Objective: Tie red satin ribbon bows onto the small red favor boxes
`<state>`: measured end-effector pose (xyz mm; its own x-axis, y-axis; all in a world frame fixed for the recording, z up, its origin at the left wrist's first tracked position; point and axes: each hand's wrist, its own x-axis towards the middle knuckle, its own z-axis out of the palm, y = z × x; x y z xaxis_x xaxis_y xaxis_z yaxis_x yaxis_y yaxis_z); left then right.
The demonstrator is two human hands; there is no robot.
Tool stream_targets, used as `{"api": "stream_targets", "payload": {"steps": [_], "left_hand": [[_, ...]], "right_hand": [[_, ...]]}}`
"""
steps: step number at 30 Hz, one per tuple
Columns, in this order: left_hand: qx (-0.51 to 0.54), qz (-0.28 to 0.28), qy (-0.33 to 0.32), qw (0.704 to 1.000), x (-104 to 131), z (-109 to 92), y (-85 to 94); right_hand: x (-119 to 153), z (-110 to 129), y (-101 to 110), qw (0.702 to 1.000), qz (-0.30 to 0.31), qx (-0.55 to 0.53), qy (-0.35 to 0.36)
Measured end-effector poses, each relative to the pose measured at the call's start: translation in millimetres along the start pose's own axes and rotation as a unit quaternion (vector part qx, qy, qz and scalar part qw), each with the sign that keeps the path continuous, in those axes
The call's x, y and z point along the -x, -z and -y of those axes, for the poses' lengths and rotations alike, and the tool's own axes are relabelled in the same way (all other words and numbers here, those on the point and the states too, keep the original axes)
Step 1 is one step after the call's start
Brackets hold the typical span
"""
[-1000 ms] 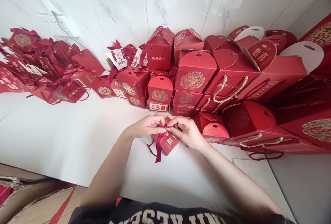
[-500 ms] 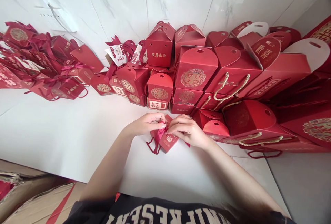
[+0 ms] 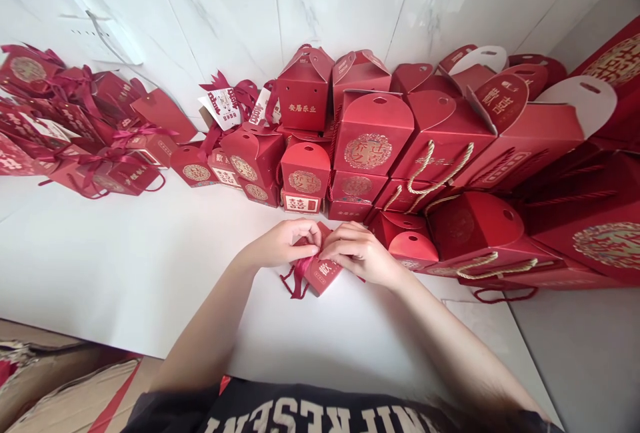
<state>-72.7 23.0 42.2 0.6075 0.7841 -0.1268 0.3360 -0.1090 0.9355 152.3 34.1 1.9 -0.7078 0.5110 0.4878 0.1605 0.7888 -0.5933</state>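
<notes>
- Two bare forearms reach over a white table (image 3: pixel 125 259); dark shirt (image 3: pixel 280 413) with pale lettering nearest, torn cardboard (image 3: pixel 70 393) at lower left.
- Small red box (image 3: pixel 323 279) rests on the table between the hands, just in front of the stacks; lettered panel showing, dark red cord (image 3: pixel 286 282) looping out at its left.
- Left hand (image 3: pixel 290 243): thumb and fingers drawn narrow, pinching the crimson ribbon (image 3: pixel 300 282) near the box's middle. One tail trails down past the box's edge.
- Right hand (image 3: pixel 358 250): fingers bunched close to the left fingertips, over the box. Whatever lies under those tips is covered; cannot tell if it grips ribbon.
- Step in hand, by my reading: working the ribbon into a tie or bow. Knot hidden, so how far along is unclear.
- Next move probably calls for a firm left pinch while the right fingers draw their side snug, box kept from sliding, ribbon from twisting.
- Beyond: stacked red boxes (image 3: pixel 374 134) with round gold emblems, bags with pale rope handles (image 3: pixel 440 173) to the right.
- Far left, well apart: a heap of ribboned boxes (image 3: pixel 117 171).
- Behind everything, veined white wall (image 3: pixel 230 6).
</notes>
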Motion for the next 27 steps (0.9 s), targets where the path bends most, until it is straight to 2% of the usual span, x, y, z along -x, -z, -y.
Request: {"api": "stream_targets", "payload": {"steps": [5,8,15,19,24,25,27], "left_hand": [[-0.013,-0.007,-0.006,1.000,-1,2,-0.6],[-0.023,-0.016,-0.016,0.999,-1,1,-1.2],[-0.146,-0.067,-0.020,0.987,8,-8,-8.3],[-0.280,-0.152,-0.054,0.946,11,-10,-23.9],[-0.441,-0.247,-0.093,0.858,11,-4,-44.5],[-0.451,-0.256,-0.098,0.849,11,-2,-46.6],[-0.436,-0.257,-0.111,0.855,11,2,-47.6]], "right_hand": [[0,3,0,1.000,0.002,0.003,-0.004],[-1,6,0,1.000,0.001,0.002,-0.029],[-2,11,-4,0.996,-0.029,0.001,-0.085],[-3,14,-11,0.993,-0.055,-0.010,-0.108],[-2,18,-15,0.988,-0.082,-0.018,-0.132],[-1,20,-14,0.987,-0.085,-0.016,-0.132],[0,25,-12,0.987,-0.080,-0.028,-0.136]]}}
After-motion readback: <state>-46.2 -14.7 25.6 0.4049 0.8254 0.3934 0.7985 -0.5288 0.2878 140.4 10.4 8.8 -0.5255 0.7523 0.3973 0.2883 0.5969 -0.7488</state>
